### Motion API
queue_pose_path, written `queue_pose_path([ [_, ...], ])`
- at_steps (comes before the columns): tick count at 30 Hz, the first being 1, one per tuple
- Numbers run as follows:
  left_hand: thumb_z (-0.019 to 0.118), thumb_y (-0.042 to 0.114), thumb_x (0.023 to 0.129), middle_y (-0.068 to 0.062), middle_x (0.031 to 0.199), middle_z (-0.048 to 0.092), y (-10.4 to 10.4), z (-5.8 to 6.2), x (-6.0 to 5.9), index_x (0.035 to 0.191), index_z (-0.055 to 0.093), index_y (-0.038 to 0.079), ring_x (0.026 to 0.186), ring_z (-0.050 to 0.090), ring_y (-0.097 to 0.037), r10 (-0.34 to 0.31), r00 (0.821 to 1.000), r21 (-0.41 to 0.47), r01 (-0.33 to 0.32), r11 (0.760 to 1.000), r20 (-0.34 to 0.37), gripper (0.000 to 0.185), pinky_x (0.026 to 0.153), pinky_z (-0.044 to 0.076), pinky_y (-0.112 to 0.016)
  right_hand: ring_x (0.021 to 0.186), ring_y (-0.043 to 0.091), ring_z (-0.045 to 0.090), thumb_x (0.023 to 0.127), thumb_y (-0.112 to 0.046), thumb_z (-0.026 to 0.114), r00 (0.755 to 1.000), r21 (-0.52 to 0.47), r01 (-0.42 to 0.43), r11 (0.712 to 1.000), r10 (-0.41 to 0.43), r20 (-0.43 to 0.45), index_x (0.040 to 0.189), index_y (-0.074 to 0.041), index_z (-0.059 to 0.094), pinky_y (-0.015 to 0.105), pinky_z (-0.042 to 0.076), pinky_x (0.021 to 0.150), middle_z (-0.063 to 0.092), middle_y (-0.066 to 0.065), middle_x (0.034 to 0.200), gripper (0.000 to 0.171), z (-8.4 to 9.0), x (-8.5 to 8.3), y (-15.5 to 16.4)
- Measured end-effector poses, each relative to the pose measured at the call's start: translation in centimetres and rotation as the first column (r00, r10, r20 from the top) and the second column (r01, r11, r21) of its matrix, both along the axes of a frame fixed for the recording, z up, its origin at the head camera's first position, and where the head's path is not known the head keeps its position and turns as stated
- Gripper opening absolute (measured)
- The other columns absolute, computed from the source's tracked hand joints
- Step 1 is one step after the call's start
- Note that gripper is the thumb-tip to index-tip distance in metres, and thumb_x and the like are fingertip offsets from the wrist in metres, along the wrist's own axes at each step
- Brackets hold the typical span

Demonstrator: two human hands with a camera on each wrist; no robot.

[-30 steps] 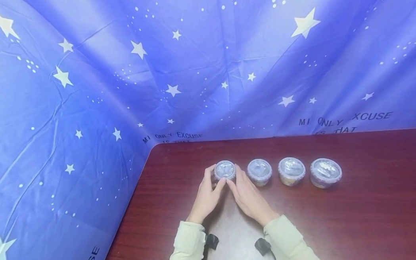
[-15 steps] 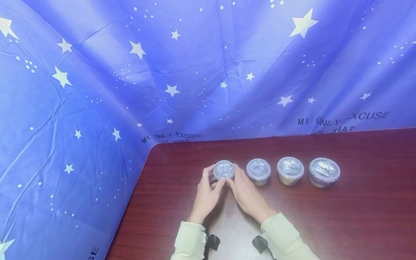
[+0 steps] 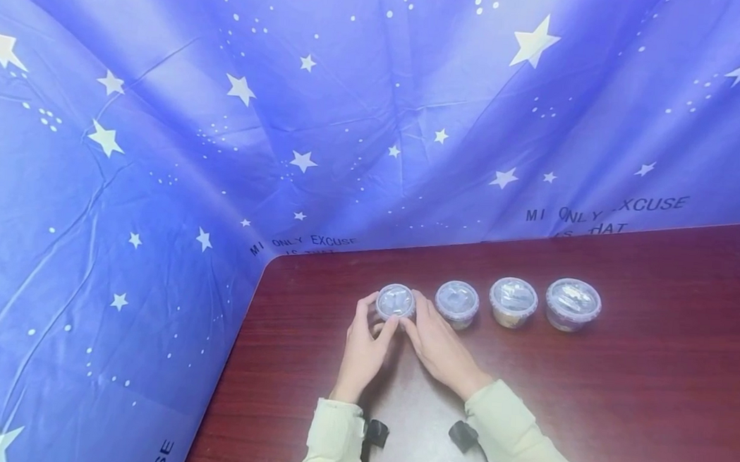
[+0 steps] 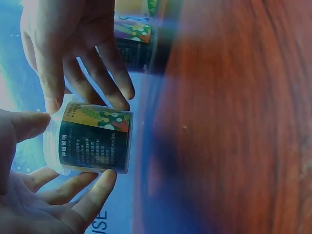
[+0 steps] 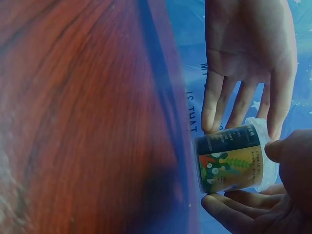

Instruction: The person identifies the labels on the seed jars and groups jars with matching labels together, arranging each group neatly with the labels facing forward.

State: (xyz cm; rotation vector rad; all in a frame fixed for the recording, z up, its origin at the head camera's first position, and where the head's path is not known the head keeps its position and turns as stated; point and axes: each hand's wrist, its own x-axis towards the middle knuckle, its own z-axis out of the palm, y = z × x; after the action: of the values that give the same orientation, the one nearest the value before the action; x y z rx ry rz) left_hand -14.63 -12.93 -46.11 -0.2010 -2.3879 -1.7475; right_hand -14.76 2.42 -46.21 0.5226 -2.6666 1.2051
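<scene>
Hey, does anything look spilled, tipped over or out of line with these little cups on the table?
Nothing stands out. Four lidded cups stand upright in a row on the table. Both hands, left and right, hold the leftmost cup; its lid is on. No spill shows.

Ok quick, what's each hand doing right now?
Left hand: fingers curled round the leftmost cup, holding it.
Right hand: holding the same cup from its other side.

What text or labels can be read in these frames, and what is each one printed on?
"MI ONLY EXCUSE": blue star cloth, near the table corner.
"MI ONLY EXCUSE", then a cut-off line ending "HAT": same cloth, further right.
"USE": cloth, lower left.
Label on the held cup: small print, too blurred to read.
</scene>
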Motion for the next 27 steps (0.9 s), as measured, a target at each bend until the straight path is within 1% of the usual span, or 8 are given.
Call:
queue_pose_path([
  [7,0.063,0.004,0.095,-0.023,0.129,0.06,0.2,0.8,0.7,0.14,0.043,-0.003,0.115,0.063,-0.038,0.007,1.0,-0.014,-0.007,1.0,-0.008,0.05,0.099,0.053,-0.047,0.131,0.04,0.049,0.104,-0.028,0.049,1.0,-0.005,0.009,1.0,-0.009,-0.009,0.147,0.005,0.035,0.053,0.039,0.112,0.051,0.025,0.139,0.056,0.7,0.7,0.3],
  [11,0.066,0.009,0.095,-0.018,0.128,0.062,0.1,1.1,1.4,0.14,0.046,0.002,0.115,0.063,-0.031,0.02,1.0,0.002,-0.02,1.0,-0.016,0.05,0.098,0.054,-0.041,0.133,0.038,0.048,0.104,-0.03,0.05,1.0,-0.006,0.005,1.0,-0.006,-0.006,0.147,0.003,0.036,0.052,0.038,0.113,0.051,0.023,0.142,0.056,1.2,1.2,0.5],
  [14,0.069,0.014,0.094,-0.013,0.126,0.063,0.2,1.3,1.9,0.139,0.049,0.007,0.115,0.063,-0.027,0.032,0.999,0.019,-0.031,0.999,-0.044,0.05,0.095,0.055,-0.036,0.135,0.036,0.047,0.104,-0.033,0.05,1.0,-0.022,0.0,1.0,0.0,-0.004,0.148,0.0,0.036,0.052,0.037,0.114,0.049,0.021,0.145,0.056,1.5,1.5,0.7],
  [17,0.071,0.015,0.092,-0.011,0.125,0.064,0.4,1.6,2.2,0.138,0.051,0.01,0.113,0.064,-0.026,0.037,0.997,0.044,-0.034,0.998,-0.069,0.05,0.093,0.057,-0.036,0.135,0.034,0.048,0.103,-0.035,0.051,1.0,-0.05,0.008,0.999,-0.008,-0.006,0.148,-0.004,0.038,0.052,0.039,0.112,0.05,0.017,0.146,0.056,1.9,1.9,1.1],
  [18,0.071,0.013,0.092,-0.013,0.125,0.064,0.6,1.9,2.3,0.138,0.051,0.008,0.112,0.064,-0.027,0.039,0.997,0.051,-0.036,0.998,-0.065,0.051,0.093,0.057,-0.037,0.134,0.033,0.049,0.103,-0.037,0.051,1.0,-0.057,0.014,0.998,-0.014,-0.003,0.148,-0.006,0.038,0.052,0.04,0.111,0.05,0.016,0.146,0.056,2.1,2.0,1.2],
  [24,0.071,0.002,0.089,-0.024,0.123,0.063,1.7,5.3,3.8,0.134,0.051,-0.005,0.106,0.065,-0.039,0.013,0.999,0.104,-0.008,0.995,-0.049,0.05,0.091,0.057,-0.043,0.124,0.031,0.058,0.102,-0.038,0.054,0.999,-0.088,0.041,0.995,-0.041,-0.005,0.148,-0.01,0.038,0.048,0.051,0.102,0.052,0.012,0.145,0.056,2.3,2.7,2.0],
  [25,0.071,0.001,0.088,-0.024,0.122,0.063,1.8,5.6,4.0,0.133,0.051,-0.005,0.106,0.065,-0.039,0.006,0.999,0.11,0.0,0.994,-0.053,0.05,0.091,0.057,-0.043,0.121,0.032,0.06,0.101,-0.038,0.054,0.999,-0.097,0.043,0.994,-0.044,-0.007,0.148,-0.009,0.039,0.048,0.052,0.1,0.052,0.013,0.145,0.057,2.3,2.8,2.2],
  [27,0.072,0.001,0.088,-0.024,0.121,0.064,1.9,5.5,3.9,0.133,0.051,-0.006,0.106,0.065,-0.039,-0.002,0.999,0.118,0.008,0.993,-0.049,0.05,0.091,0.057,-0.042,0.118,0.032,0.062,0.101,-0.039,0.055,0.999,-0.118,0.047,0.992,-0.047,0.004,0.148,-0.01,0.039,0.047,0.053,0.097,0.054,0.014,0.143,0.057,2.4,3.0,2.5],
])
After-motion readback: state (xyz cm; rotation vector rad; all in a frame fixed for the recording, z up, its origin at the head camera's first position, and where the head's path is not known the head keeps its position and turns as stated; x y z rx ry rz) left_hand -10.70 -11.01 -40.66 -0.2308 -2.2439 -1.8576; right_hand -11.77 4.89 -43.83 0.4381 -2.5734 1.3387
